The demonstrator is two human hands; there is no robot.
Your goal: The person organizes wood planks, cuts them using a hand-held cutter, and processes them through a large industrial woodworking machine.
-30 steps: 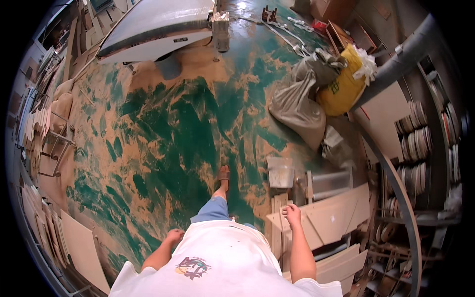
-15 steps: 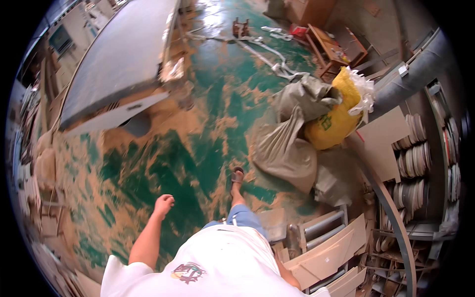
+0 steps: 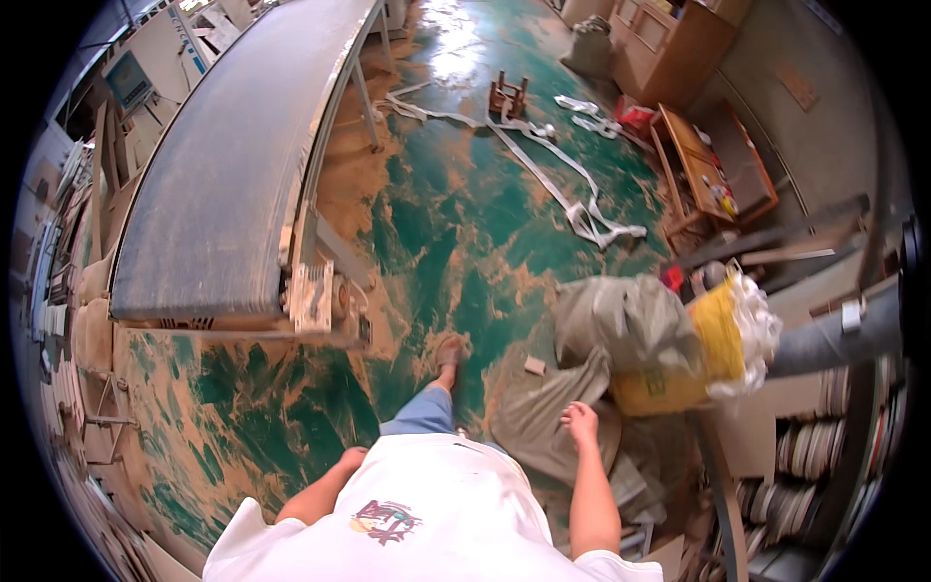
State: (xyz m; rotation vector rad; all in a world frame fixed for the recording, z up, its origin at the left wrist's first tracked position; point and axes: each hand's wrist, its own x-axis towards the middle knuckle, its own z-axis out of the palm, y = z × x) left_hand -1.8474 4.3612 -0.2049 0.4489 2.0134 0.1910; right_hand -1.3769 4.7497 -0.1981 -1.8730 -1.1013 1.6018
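Note:
My right hand (image 3: 580, 424) swings out in front of me with loosely bent fingers and nothing in it. Below and beyond it lie grey-green woven sacks (image 3: 628, 325), and it seems to hang above them without touching. A yellow sack (image 3: 716, 330) with white material at its mouth leans against these sacks. My left hand (image 3: 353, 457) is low beside my waist, partly hidden by my white shirt, and its fingers cannot be made out. A small tan block (image 3: 534, 366) rests on the nearest sack. One foot in a sandal is ahead on the green floor.
A long belt conveyor (image 3: 228, 155) stands at the left, its end frame jutting toward me. White straps (image 3: 543, 155) trail over the dusty floor near a small wooden stool (image 3: 507, 95). A tipped wooden cabinet (image 3: 703, 165), a thick grey pipe (image 3: 834, 335) and stacked rolls (image 3: 813, 448) line the right.
I have moved forward; the conveyor and sacks appear at a different angle. My right hand has swung forward into view, while my left hand has dropped back toward my waist.

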